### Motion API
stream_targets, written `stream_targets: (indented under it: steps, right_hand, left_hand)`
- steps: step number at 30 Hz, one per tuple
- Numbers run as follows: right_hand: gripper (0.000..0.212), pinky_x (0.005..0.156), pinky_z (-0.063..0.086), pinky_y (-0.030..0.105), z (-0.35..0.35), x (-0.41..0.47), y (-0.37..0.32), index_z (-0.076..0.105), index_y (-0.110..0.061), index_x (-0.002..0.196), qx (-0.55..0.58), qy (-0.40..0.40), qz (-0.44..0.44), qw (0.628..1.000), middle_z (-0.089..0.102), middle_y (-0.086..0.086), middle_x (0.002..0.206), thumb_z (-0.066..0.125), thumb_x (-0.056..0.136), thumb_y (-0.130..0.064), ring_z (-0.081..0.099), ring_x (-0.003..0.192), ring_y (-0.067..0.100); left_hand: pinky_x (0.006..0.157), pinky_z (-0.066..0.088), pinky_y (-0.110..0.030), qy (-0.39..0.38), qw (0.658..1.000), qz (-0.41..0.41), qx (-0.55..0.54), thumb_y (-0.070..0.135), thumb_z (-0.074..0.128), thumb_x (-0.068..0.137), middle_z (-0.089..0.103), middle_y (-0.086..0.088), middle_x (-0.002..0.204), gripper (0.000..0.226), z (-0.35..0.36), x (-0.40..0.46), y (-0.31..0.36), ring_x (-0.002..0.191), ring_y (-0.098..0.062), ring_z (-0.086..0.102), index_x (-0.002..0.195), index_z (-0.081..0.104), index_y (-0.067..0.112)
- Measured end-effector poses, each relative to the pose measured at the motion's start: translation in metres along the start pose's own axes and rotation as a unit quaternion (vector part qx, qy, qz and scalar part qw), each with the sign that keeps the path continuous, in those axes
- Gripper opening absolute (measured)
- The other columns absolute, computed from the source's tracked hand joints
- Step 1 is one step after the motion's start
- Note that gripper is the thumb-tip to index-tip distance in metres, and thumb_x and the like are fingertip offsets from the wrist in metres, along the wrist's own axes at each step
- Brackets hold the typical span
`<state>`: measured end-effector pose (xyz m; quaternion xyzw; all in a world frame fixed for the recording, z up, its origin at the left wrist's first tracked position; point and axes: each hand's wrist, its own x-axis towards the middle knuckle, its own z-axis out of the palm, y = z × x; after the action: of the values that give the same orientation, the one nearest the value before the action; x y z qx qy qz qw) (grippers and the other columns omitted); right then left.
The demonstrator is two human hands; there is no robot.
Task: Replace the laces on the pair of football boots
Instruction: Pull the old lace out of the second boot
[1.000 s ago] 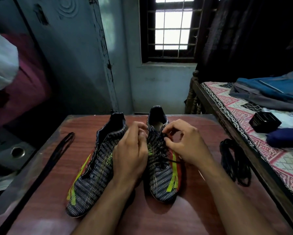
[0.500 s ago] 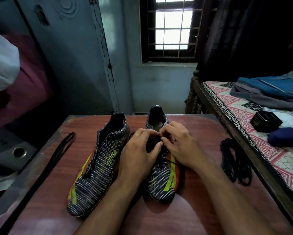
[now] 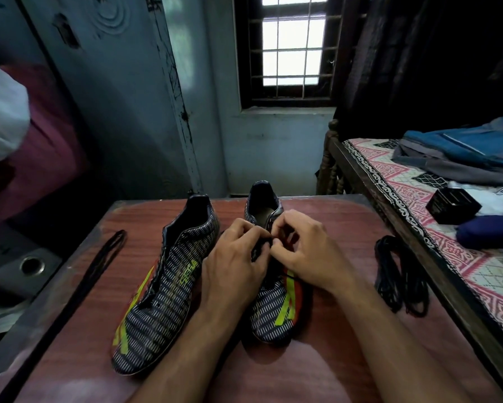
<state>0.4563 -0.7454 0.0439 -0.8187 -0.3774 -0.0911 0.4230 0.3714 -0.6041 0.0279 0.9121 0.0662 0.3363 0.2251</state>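
Note:
Two dark football boots with white dashes and yellow-green stripes stand on a reddish wooden table [image 3: 346, 216], toes toward me. The left boot [image 3: 163, 289] has no lace and nothing touches it. Over the upper eyelets of the right boot [image 3: 276, 312], my left hand [image 3: 232, 271] and my right hand [image 3: 308, 257] meet fingertip to fingertip, both pinching its black lace [image 3: 260, 248]. The lacing under my hands is hidden.
A long black lace [image 3: 99, 266] lies stretched along the table's left side. A bundle of black laces [image 3: 398, 274] lies at the right edge. A bed [image 3: 419, 199] with a patterned cover, clothes and a small black box [image 3: 452, 205] stands close on the right.
Both hands have moved up the right boot toward its opening and closed together over the lace. The boot has turned slightly, toe more toward me.

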Motion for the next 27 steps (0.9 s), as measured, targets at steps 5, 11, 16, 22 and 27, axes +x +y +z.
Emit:
stream_targets:
  steps: [5, 11, 16, 22, 27]
  right_hand:
    - [0.022, 0.082, 0.05, 0.02, 0.003, -0.001, 0.007, 0.069, -0.027, 0.104, -0.028, -0.004, -0.039, 0.999, 0.06, -0.014, 0.1, 0.072, 0.085, -0.017, 0.061, 0.095, 0.004]
    - [0.015, 0.081, 0.057, 0.032, 0.005, 0.001, 0.011, 0.073, -0.024, 0.102, -0.013, 0.029, -0.046, 0.998, 0.066, -0.009, 0.098, 0.074, 0.087, -0.019, 0.065, 0.092, 0.006]
    - [0.017, 0.082, 0.058, 0.037, 0.009, 0.001, 0.012, 0.068, -0.026, 0.106, -0.019, 0.007, -0.05, 0.999, 0.061, -0.01, 0.101, 0.069, 0.089, -0.021, 0.062, 0.095, 0.008]
    - [0.01, 0.074, 0.056, 0.03, 0.007, 0.0, 0.0, 0.065, -0.015, 0.098, -0.009, 0.085, -0.089, 0.992, 0.061, -0.006, 0.096, 0.069, 0.092, -0.008, 0.061, 0.086, 0.007]
    - [0.01, 0.075, 0.051, 0.02, 0.004, -0.003, -0.013, 0.068, -0.013, 0.095, -0.043, 0.12, -0.134, 0.983, 0.061, -0.005, 0.094, 0.075, 0.089, -0.01, 0.061, 0.086, 0.011]
  left_hand:
    - [0.063, 0.053, -0.035, -0.013, 0.999, 0.021, -0.021, 0.034, 0.063, 0.094, 0.053, 0.014, 0.107, 0.013, 0.003, 0.003, -0.005, 0.094, -0.011, 0.058, 0.104, 0.062, 0.028]
    - [0.081, 0.052, -0.043, -0.018, 0.997, 0.045, -0.067, 0.035, 0.052, 0.09, 0.05, 0.006, 0.103, 0.019, 0.012, 0.007, -0.013, 0.097, -0.018, 0.055, 0.1, 0.055, 0.019]
    - [0.081, 0.05, -0.044, -0.007, 0.995, 0.064, -0.082, 0.017, 0.064, 0.092, 0.048, 0.006, 0.1, 0.014, 0.016, 0.006, -0.016, 0.092, -0.019, 0.051, 0.097, 0.052, 0.019]
    - [0.082, 0.052, -0.039, 0.006, 0.993, 0.042, -0.106, 0.02, 0.069, 0.09, 0.05, 0.011, 0.105, 0.024, 0.015, 0.004, -0.015, 0.097, -0.013, 0.054, 0.107, 0.052, 0.022]
    - [0.079, 0.055, -0.038, 0.013, 0.993, 0.034, -0.114, 0.039, 0.059, 0.094, 0.058, 0.014, 0.109, 0.026, 0.012, 0.005, -0.013, 0.099, -0.011, 0.06, 0.117, 0.059, 0.026]
